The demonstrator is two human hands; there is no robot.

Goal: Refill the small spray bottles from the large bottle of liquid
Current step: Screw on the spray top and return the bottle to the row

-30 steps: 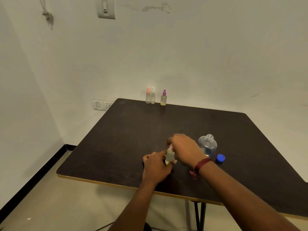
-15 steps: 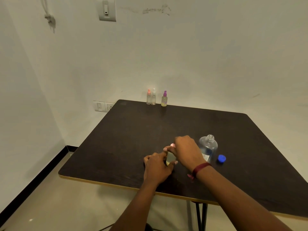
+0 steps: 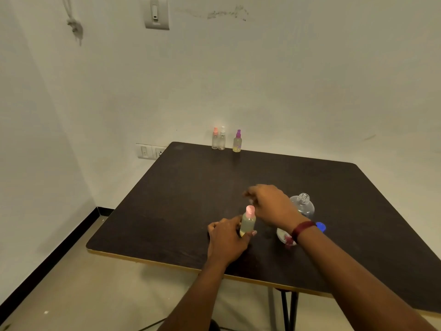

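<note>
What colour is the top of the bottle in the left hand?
Pink top on the bottle; head view shows it best.

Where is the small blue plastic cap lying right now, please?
In the head view, the small blue plastic cap lies on the dark table, right of centre, just in front of the large clear plastic bottle.
</note>
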